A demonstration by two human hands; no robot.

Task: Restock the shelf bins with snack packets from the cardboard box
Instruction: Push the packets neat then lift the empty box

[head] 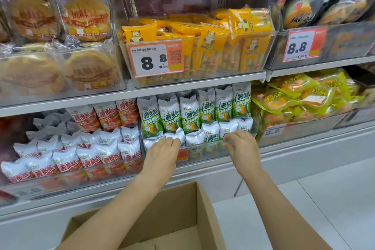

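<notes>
A clear shelf bin (203, 154) on the lower shelf is packed with green-and-white snack packets (190, 115) standing in rows. My left hand (162, 152) reaches over the bin's front left, its fingertips resting on a front-row packet (174, 136). At the bin's front right my right hand (241, 144) has its fingers curled down onto the front packets (227, 130); I cannot see whether it holds one. The open cardboard box (190, 209) sits below my forearms, and the part of its inside that shows holds no packets.
To the left is a bin of orange-and-white packets (89, 154). Yellow packets (304, 95) fill the bin to the right. Above sits a bin of yellow roll packs (213, 46) with an 8.8 price tag (156, 61). White floor (314, 209) lies at lower right.
</notes>
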